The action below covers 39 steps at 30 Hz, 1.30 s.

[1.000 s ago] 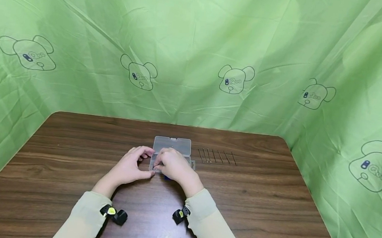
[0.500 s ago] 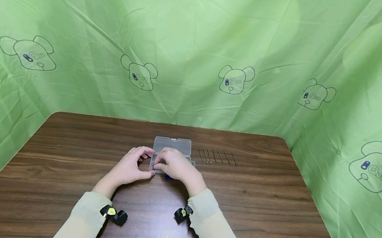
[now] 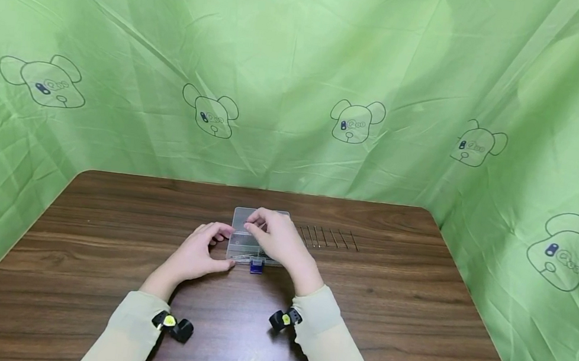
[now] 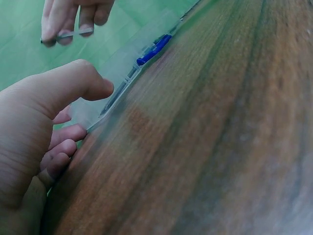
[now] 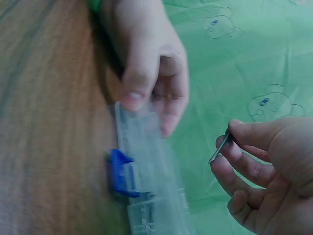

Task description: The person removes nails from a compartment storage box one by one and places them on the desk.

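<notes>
Right hand [image 3: 279, 240] pinches a metal pin [image 5: 221, 149] above the open clear plastic box [image 3: 240, 240], which left hand [image 3: 197, 254] steadies by its edge; I judge this removal, next requiring alignment beside the row of pins [image 3: 324, 237] on the tabletop [image 3: 387, 311].

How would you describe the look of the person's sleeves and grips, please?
The left sleeve and right sleeve are long and pale cream. On them sit a black left device and black right device, each with a yellow mark. The left grip and right grip are bare, without gloves; no cables show.
</notes>
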{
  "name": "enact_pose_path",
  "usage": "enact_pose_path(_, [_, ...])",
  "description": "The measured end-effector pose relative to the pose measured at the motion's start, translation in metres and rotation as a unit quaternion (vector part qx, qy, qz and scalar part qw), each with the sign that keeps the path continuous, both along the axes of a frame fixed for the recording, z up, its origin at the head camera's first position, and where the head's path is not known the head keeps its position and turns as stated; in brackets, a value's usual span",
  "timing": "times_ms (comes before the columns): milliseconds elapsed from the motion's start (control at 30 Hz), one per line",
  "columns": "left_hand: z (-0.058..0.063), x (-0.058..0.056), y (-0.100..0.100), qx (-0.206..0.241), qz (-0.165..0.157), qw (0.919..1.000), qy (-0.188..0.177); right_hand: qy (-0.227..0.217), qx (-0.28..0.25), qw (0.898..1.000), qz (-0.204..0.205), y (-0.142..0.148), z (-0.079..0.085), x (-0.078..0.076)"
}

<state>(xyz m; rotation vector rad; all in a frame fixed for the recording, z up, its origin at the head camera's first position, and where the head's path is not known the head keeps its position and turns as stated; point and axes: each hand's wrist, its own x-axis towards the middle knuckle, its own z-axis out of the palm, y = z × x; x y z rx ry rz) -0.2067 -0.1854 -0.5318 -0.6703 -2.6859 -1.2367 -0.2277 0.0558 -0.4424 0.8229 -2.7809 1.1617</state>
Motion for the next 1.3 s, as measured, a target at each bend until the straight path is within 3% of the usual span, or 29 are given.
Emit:
enact_pose_path(333, [-0.003, 0.0, 0.0, -0.002, 0.002, 1.0, 0.0, -0.006, -0.053, 0.998, -0.033, 0.021, 0.014, 0.0])
enact_pose_path(633, [-0.003, 0.001, 0.002, -0.004, 0.004, 1.0, 0.0, 0.003, -0.051, 0.997, -0.054, 0.07, 0.023, 0.004])
enact_pose_path(900, [-0.003, 0.0, 0.002, -0.005, 0.006, 1.0, 0.004, -0.016, -0.064, 0.994, -0.088, 0.109, 0.007, 0.009])
enact_pose_path(1300, [-0.004, -0.001, 0.001, -0.003, 0.007, 1.0, 0.004, -0.033, -0.037, 0.996, -0.068, 0.137, -0.013, 0.015])
